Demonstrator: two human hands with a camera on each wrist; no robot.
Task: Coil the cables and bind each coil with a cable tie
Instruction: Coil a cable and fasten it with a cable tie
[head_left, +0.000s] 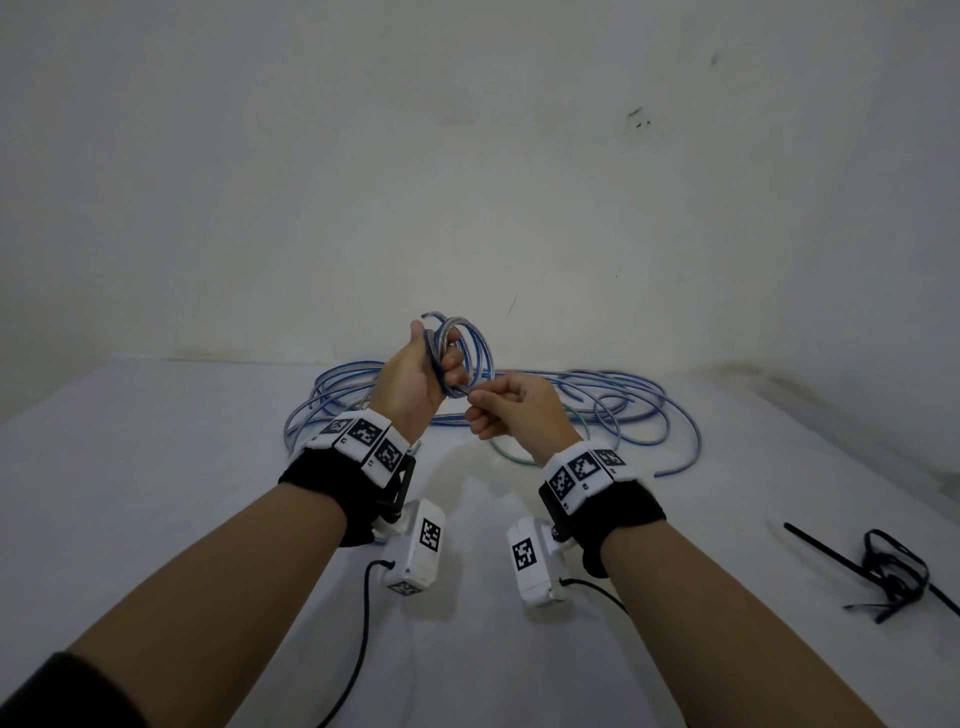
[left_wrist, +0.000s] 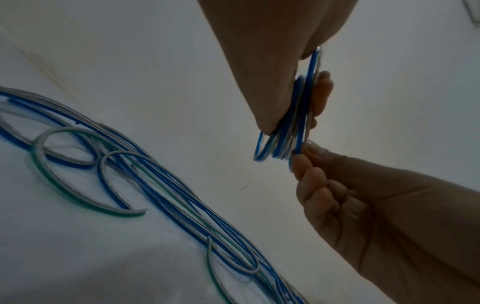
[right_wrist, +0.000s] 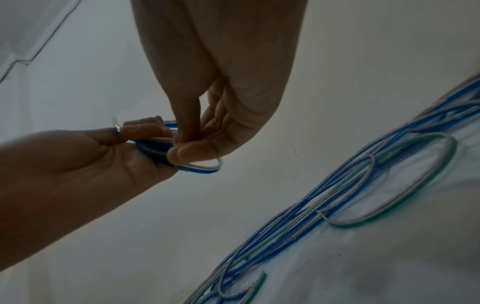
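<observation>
My left hand (head_left: 423, 371) holds a small coil of blue-and-clear cable (head_left: 475, 348) raised above the table, fingers curled round one side of its loops. My right hand (head_left: 501, 408) pinches the coil's lower edge between thumb and forefinger. In the left wrist view the coil (left_wrist: 291, 142) shows edge-on, with the right hand (left_wrist: 327, 181) below it. From the right wrist, the thumb and forefinger (right_wrist: 182, 148) close on the cable (right_wrist: 202, 166), beside the left hand (right_wrist: 85, 156). Black cable ties (head_left: 883, 569) lie at the right.
A loose heap of blue and green-striped cables (head_left: 597, 410) sprawls over the white table (head_left: 156, 493) behind my hands, close to the wall. It also fills the lower part of both wrist views, as the heap (left_wrist: 145, 195) and the heap (right_wrist: 363, 195).
</observation>
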